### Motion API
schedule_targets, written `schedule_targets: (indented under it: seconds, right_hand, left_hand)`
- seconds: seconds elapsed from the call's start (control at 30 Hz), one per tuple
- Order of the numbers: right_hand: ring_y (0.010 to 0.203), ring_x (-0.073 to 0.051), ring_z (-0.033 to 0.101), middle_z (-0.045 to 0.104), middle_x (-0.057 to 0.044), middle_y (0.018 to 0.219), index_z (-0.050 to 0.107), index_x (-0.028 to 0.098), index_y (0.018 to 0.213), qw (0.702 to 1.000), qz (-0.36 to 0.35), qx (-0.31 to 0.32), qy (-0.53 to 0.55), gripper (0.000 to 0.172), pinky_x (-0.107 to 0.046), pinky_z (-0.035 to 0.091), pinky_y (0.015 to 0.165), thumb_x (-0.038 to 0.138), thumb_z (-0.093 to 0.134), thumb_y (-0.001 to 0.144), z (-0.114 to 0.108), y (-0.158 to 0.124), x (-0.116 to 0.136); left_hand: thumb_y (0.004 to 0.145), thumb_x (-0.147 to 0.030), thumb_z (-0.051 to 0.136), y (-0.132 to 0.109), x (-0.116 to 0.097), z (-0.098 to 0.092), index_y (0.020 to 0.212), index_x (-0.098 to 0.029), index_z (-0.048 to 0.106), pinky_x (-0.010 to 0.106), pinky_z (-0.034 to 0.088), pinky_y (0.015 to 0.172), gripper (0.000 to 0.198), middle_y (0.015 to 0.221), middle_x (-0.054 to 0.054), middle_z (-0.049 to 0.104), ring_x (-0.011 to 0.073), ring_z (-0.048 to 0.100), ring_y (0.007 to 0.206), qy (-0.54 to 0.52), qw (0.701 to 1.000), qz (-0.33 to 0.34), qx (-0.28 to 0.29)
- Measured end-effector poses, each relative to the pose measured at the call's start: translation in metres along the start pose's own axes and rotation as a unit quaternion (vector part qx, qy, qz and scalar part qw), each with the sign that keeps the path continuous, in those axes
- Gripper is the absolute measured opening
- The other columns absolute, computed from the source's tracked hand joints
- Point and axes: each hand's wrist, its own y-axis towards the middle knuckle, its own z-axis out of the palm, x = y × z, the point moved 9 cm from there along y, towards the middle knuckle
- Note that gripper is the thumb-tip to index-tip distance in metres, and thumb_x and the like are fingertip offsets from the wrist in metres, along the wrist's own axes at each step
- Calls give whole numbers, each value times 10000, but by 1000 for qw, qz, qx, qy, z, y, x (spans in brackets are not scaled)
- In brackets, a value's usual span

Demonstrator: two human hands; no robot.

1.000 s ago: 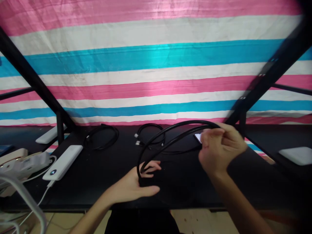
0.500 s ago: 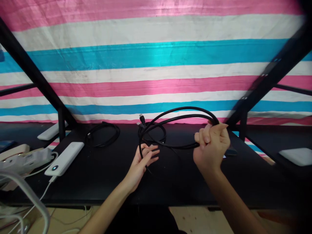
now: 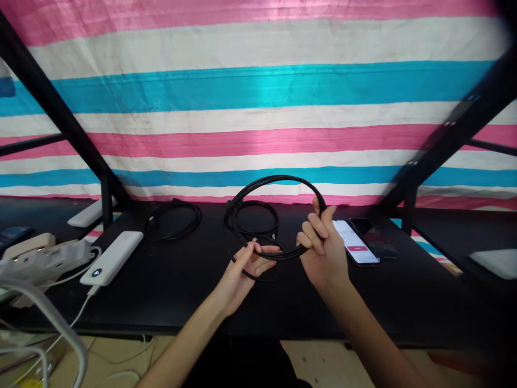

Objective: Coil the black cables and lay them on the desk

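While the right hand (image 3: 325, 248) is curled tight round a black cable coil (image 3: 288, 254) left of the phone (image 3: 354, 240), the left hand (image 3: 243, 268), partly spread, has cable across it, its grip unclear to me; a power bank (image 3: 115, 256) lies farther left

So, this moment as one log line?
right-hand grip: closed on coiled black cable | left-hand grip: touching same cable | table: another coil, phone

The left hand (image 3: 236, 283) angles inward, its fingers extended. Near it, the right hand (image 3: 326, 256) curls into a grip, thumb raised.
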Motion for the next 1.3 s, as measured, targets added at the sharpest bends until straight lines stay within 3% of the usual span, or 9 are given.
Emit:
schedule_targets:
  seconds: [0.27,0.4,0.53,0.67,0.83,0.9,1.0,1.13,1.3]
  right_hand:
    - [395,-34,48,187,118,517,657,206,909,986,147,-6,80,290,-132,207,347,423,746,740,-3,-21,-46]
    - [386,-16,146,240,115,516,659,212,988,978,183,-25,99,307,-126,251,381,405,737,763,-14,-39,-72]
    - [608,-78,519,503,39,674,617,219,1127,982,186,2,-31,386,-204,464,603,437,665,812,-42,-39,-87]
    - [1079,-220,552,567,-85,1146,339,255,1413,949,16,78,-306,677,-400,456,904,385,635,818,-44,-26,-47]
    - [1314,-284,350,340,-133,1433,152,254,1483,789,-277,170,-522,959,-473,367,1031,259,715,707,25,-45,20]
    - [1347,-295,301,317,-139,1459,237,221,1459,743,-308,199,-559,884,-481,335,1057,234,697,704,44,-50,25]
    - [1313,-293,370,478,-112,1357,526,211,1210,698,-305,247,-599,507,-497,286,1073,188,639,716,54,-49,16]
    - [962,-225,625,682,-28,905,562,216,852,695,-318,249,-594,132,-440,377,972,173,602,734,48,-47,12]
    - [654,-136,605,663,-3,760,572,200,823,698,-317,242,-595,74,-247,429,602,188,602,757,43,-51,16]
  left_hand:
    - [787,-413,673,0,-21,-24,923,-194,519,201,517,670,301,598,-60,603,107,664,617,3,990,82,-116]
    - [839,-424,602,-3,-30,-30,864,-187,520,101,248,276,252,403,-132,358,14,227,240,-30,989,78,-121]
    - [880,-517,469,-7,-44,-32,729,-207,453,110,155,221,346,338,-125,295,42,74,237,-17,995,50,-80]
    - [842,-569,500,-16,-53,-22,646,-195,427,109,120,226,429,307,-132,229,25,41,235,105,993,-45,-14]
    - [869,-482,507,-32,-50,10,632,-153,552,127,158,299,408,346,-100,286,20,209,272,420,896,-125,77]
    - [860,-456,525,-35,-48,23,645,-150,593,141,181,319,380,390,-86,329,29,274,306,510,845,-127,97]
    - [855,-453,521,-35,-47,32,641,-156,621,159,213,338,379,424,-77,351,40,315,333,568,809,-113,102]
    - [854,-404,542,-31,-61,28,621,-154,649,167,316,429,358,507,-43,490,58,419,433,620,782,-31,62]
    - [824,-359,607,-34,-80,25,957,-189,635,227,481,628,217,745,0,633,131,597,657,659,743,110,18]
